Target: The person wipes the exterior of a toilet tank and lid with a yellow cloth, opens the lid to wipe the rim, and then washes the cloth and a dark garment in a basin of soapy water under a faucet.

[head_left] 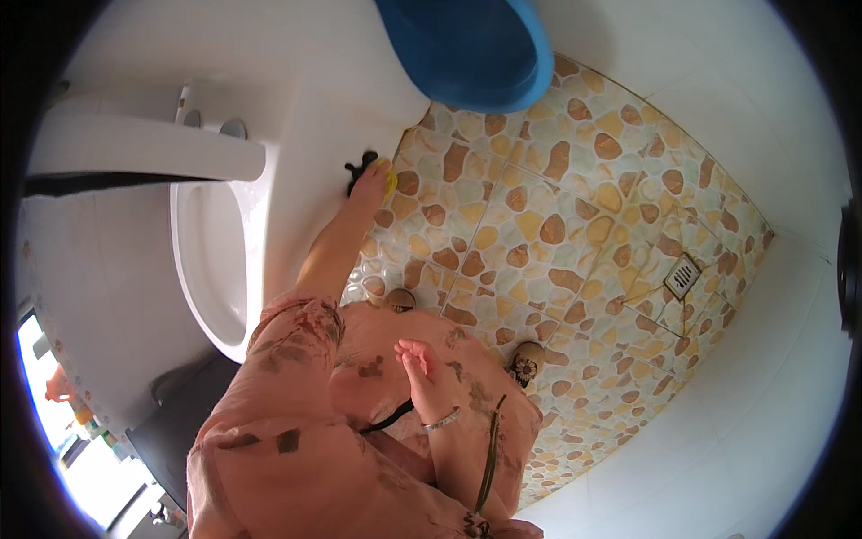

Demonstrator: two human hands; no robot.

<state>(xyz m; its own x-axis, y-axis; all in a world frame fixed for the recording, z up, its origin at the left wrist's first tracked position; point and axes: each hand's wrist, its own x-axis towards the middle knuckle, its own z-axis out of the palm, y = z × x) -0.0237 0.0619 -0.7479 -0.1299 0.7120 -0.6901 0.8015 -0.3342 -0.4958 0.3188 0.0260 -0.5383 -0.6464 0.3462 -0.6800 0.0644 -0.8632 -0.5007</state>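
Note:
My left arm stretches out to the low white wall beside the pebble-patterned floor. There my left hand (369, 187) is closed on a yellow sponge (391, 177), pressed at the foot of the wall; most of the sponge is hidden by the hand. Right beside it, a small black object (359, 169) with knobbly arms is at the wall; I cannot make out its kind. My right hand (419, 368), with a bracelet at the wrist, hovers over my pink patterned dress, fingers loosely bent and nothing visible in them.
A blue basin (530, 63) is at the far end. On the left stands a white washbasin (184, 234). A metal floor drain (682, 276) is set in the tiles on the right. My slippers (526, 362) show below the dress hem.

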